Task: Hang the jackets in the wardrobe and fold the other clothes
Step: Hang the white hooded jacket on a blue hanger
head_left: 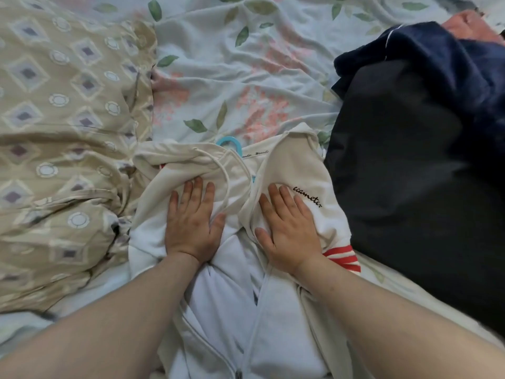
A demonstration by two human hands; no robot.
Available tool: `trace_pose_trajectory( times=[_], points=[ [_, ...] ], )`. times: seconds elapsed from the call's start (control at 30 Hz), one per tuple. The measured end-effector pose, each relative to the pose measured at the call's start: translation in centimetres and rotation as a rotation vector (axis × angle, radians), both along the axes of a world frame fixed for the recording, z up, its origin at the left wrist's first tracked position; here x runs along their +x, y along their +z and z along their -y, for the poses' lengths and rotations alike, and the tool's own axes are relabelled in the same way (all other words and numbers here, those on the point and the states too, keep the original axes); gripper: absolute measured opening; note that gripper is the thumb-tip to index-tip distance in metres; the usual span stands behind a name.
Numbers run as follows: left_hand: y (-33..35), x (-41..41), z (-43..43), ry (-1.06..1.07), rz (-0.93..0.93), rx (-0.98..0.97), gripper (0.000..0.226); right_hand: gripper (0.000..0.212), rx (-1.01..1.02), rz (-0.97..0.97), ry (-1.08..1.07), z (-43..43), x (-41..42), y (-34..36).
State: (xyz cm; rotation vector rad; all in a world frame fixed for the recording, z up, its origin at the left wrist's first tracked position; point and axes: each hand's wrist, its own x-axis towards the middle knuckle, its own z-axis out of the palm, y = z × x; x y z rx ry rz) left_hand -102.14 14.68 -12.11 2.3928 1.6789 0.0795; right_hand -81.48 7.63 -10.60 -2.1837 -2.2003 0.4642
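A white hooded zip jacket (pixel 229 310) lies on the bed in front of me, hood toward the far side, with black script lettering and a red-striped cuff (pixel 343 258) on its right. A light blue hanger (pixel 231 142) sits inside it, its hook poking out at the collar. My left hand (pixel 191 222) lies flat on the jacket's left chest, fingers straight. My right hand (pixel 287 228) presses flat on the right chest beside the lettering. The zipper is undone between my hands.
A beige patterned quilt (pixel 62 132) is bunched on the left. A pile of dark clothes (pixel 415 165), black and navy, with something pink (pixel 470 26) behind it, lies at the right. The floral bed sheet (pixel 240 72) stretches beyond the jacket.
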Motion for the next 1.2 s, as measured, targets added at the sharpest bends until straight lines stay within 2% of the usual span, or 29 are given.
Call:
trace_pose_trajectory(
  times=[0.2,0.5,0.77,0.9,1.03,1.13,1.2],
  points=[
    [-0.3,0.0,-0.2,0.000,-0.014,0.014,0.072,0.073,0.017,-0.013,0.002,-0.2,-0.1,-0.2],
    [0.0,0.1,-0.3,-0.001,-0.019,-0.020,0.075,0.070,-0.061,-0.030,0.006,-0.3,-0.2,0.3],
    [-0.9,-0.1,-0.4,-0.007,-0.038,0.056,0.079,0.069,0.082,-0.093,-0.019,0.4,-0.4,0.1],
    [-1.1,-0.2,-0.4,-0.033,-0.023,0.076,0.076,0.053,0.154,-0.230,-0.111,2.3,-0.9,3.1],
    [-0.7,-0.3,-0.3,-0.029,0.016,0.107,0.073,0.036,0.299,-0.375,-0.259,8.9,-4.5,6.8],
    [-0.2,-0.5,0.0,-0.055,0.021,0.105,0.068,0.022,0.399,-0.380,-0.348,15.3,-8.7,8.3],
    [0.3,-0.4,-0.2,-0.064,0.012,0.075,0.067,0.016,0.352,-0.401,-0.438,18.6,-10.8,8.6]
  ],
)
